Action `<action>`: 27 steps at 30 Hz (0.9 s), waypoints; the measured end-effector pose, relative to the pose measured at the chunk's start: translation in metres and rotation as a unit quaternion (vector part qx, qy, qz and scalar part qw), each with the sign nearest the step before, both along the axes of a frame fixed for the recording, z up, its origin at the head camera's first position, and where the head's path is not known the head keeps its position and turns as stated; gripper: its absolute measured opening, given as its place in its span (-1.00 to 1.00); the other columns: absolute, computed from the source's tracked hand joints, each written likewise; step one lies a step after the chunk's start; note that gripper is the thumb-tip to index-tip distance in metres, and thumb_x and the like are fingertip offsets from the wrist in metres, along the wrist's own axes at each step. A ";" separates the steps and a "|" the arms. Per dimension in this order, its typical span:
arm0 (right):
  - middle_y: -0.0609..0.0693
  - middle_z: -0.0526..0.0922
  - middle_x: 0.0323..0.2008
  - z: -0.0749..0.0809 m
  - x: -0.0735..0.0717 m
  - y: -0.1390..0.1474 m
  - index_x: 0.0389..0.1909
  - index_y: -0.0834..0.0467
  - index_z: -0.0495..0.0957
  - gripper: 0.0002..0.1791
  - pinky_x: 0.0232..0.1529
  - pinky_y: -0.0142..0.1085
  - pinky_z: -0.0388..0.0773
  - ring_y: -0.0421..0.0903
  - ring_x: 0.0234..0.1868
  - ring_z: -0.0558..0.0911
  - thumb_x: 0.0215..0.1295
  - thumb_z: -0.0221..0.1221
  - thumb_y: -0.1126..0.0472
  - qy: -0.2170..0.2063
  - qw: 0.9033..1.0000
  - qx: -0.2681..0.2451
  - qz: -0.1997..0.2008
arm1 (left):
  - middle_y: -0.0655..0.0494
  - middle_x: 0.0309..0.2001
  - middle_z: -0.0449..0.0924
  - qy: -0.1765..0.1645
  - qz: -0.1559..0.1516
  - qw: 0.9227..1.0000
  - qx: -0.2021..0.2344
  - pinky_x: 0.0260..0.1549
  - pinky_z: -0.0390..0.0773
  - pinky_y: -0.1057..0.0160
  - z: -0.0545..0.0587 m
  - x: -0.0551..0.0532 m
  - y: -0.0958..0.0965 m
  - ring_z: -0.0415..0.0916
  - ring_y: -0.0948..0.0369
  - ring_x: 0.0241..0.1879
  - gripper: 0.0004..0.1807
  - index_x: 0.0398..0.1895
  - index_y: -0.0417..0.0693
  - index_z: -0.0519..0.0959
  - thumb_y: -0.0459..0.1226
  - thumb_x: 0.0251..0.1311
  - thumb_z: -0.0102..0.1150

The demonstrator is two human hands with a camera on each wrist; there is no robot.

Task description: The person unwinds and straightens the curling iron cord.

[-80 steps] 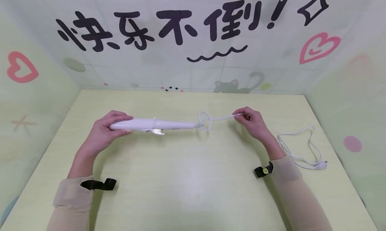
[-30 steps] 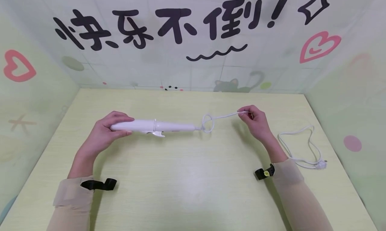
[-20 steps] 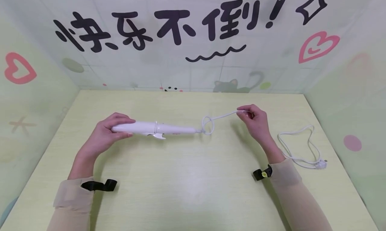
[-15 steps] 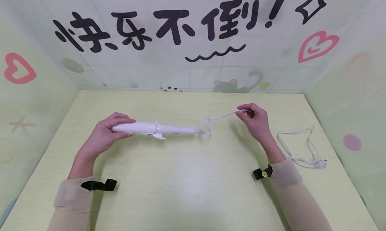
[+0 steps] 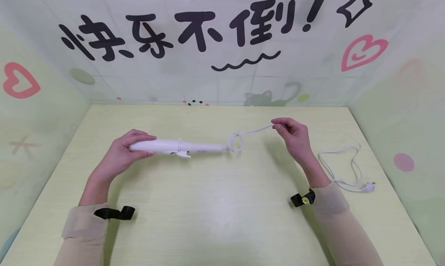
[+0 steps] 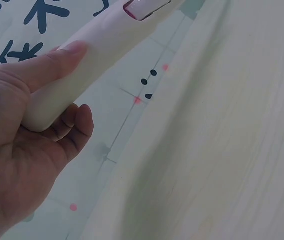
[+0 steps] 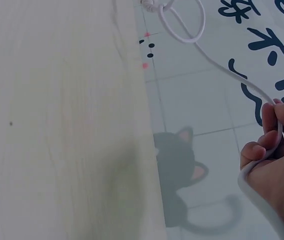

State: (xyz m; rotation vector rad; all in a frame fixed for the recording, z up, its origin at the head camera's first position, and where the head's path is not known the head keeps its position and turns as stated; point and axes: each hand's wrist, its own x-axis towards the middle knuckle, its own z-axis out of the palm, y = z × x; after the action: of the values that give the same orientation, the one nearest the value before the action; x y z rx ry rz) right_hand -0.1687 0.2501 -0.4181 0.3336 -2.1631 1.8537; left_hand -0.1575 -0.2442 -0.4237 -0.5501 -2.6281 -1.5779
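Note:
My left hand [image 5: 119, 152] grips the thick, rounded end of a white curling iron [image 5: 160, 145], with the thumb on one side and fingers on the other. A small lever [image 5: 183, 154] sticks out near its middle ring. The left wrist view shows my thumb lying across the smooth casing [image 6: 101, 52]. From the iron's thin right end runs a white power cord [image 5: 255, 131], which makes one loop [image 5: 235, 142] there. The thumb and fingers of my right hand [image 5: 293, 136] pinch this cord; in the right wrist view it also crosses the palm.
Behind my right wrist the rest of the cord [image 5: 356, 158] lies loosely on the table [image 5: 215, 212], ending in a white plug [image 5: 368, 187]. A patterned wall [image 5: 174, 80] stands behind the table's far edge, with side walls left and right.
Since the first frame, my right hand has shifted slightly away from me, still pinching the cord. The cord loop has wobbled and stays looped. My left hand keeps its grip on the curling iron.

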 end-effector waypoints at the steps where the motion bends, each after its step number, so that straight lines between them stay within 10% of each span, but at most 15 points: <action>1: -0.13 0.73 -0.29 0.000 0.000 0.000 -0.04 0.56 0.60 -0.80 -0.09 -0.47 0.55 -0.19 -0.17 0.67 0.44 0.15 0.50 0.001 1.000 0.000 0.000 | 0.27 0.01 0.56 -0.002 0.004 1.000 -0.002 -0.14 0.46 0.48 0.000 -0.001 0.000 0.47 0.25 -0.04 -0.54 0.13 -0.23 0.67 -0.51 0.11 0.47; 12: -0.06 0.71 -0.26 0.004 0.004 -0.001 -0.14 0.52 0.62 -0.85 -0.10 -0.42 0.54 -0.16 -0.18 0.63 0.37 0.11 0.62 0.043 0.992 -0.106 0.047 | 0.19 0.04 0.60 -0.025 0.048 0.998 -0.017 -0.18 0.49 0.48 0.002 0.000 0.002 0.45 0.23 -0.02 -0.52 0.21 -0.12 0.66 -0.33 0.20 0.48; 27: -0.02 0.71 -0.24 0.004 0.008 0.008 -0.22 0.37 0.70 -0.72 -0.22 -0.44 0.49 -0.18 -0.22 0.58 0.30 0.08 0.68 0.116 0.985 -0.087 0.095 | 0.42 -0.01 0.59 -0.011 0.109 0.994 0.000 -0.17 0.40 0.43 0.000 -0.001 0.001 0.40 0.28 -0.03 -0.52 0.22 -0.17 0.64 -0.36 0.21 0.46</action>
State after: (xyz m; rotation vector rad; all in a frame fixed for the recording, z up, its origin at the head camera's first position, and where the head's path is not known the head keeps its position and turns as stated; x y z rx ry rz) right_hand -0.1604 0.2581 -0.4143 0.7004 -1.8555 1.9752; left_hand -0.1590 -0.2433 -0.4237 -0.2352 -2.5985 -1.5245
